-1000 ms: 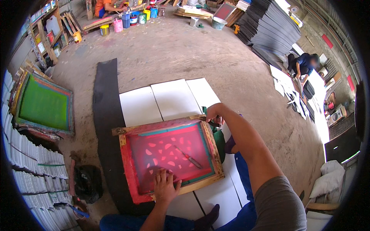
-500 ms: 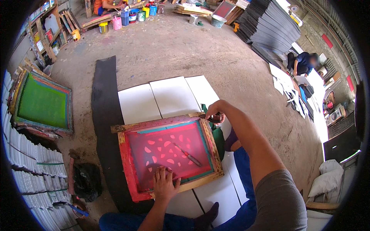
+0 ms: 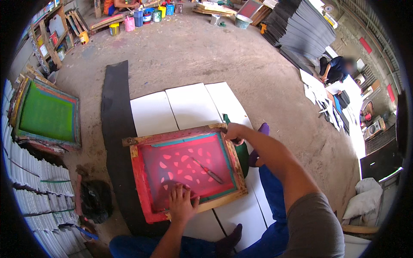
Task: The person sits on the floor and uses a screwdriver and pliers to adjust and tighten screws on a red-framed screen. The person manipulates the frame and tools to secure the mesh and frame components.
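Observation:
A screen-printing frame [image 3: 185, 171] lies before me on white sheets. Its wooden bars are smeared with red paint, and its pink-red mesh carries small pale shapes. On the mesh rests a slim tool with a reddish shaft and grey handle, like a screwdriver [image 3: 207, 170]. Palm down, my left hand [image 3: 183, 202] lies on the mesh and near bar, fingers spread. My right hand [image 3: 233, 132] is closed at the frame's far right corner, around something dark that its fingers mostly hide. Beside that corner, a green piece [image 3: 242, 159] shows partly under the frame.
White sheets [image 3: 193, 103] and a black mat [image 3: 115, 94] lie beneath and beside the frame. At left are a green screen frame [image 3: 47, 112], bundled white sheets [image 3: 43, 182] and a black bag [image 3: 95, 201]. Paint buckets [image 3: 147, 17] stand at the back. A co-worker [image 3: 337, 71] sits at right.
My right hand has turned and drawn in closer against the frame's corner, so the dark thing in it shows less. My left hand has barely moved. The view has shifted slightly.

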{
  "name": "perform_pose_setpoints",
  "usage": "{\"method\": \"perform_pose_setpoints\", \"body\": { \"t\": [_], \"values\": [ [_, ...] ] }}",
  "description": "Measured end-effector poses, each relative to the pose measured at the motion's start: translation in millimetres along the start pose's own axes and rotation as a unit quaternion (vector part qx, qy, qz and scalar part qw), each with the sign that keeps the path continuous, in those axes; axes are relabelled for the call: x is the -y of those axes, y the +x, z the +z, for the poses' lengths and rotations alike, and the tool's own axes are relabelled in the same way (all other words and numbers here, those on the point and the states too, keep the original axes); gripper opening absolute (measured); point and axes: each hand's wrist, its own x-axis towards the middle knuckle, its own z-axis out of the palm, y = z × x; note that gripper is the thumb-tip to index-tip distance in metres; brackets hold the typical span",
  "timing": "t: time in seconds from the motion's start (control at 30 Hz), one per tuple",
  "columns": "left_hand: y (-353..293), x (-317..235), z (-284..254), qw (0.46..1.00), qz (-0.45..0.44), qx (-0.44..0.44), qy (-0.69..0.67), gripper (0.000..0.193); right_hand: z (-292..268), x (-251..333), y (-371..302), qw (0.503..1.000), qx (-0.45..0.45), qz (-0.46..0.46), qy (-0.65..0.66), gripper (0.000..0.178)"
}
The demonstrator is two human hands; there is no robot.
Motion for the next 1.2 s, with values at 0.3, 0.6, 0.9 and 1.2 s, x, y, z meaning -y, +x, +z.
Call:
{"method": "perform_pose_setpoints", "body": {
  "t": [0.3,0.6,0.9,1.2],
  "values": [
    [2,1,3,1.0,0.009,-0.001,-0.008,0.056,108,0,11,0.91,-0.403,-0.072,0.062,0.03],
    [2,1,5,0.999,0.017,-0.034,0.009,0.051,136,14,35,0.811,-0.372,-0.068,0.446,0.028],
    [4,-2,7,1.0,0.006,-0.024,0.006,0.051,151,-2,88,0.755,-0.521,-0.07,0.392,0.022],
    [-2,-1,15,0.999,-0.006,-0.039,0.016,0.05,123,31,-19,0.857,-0.342,-0.09,0.376,0.025]
  ]
}}
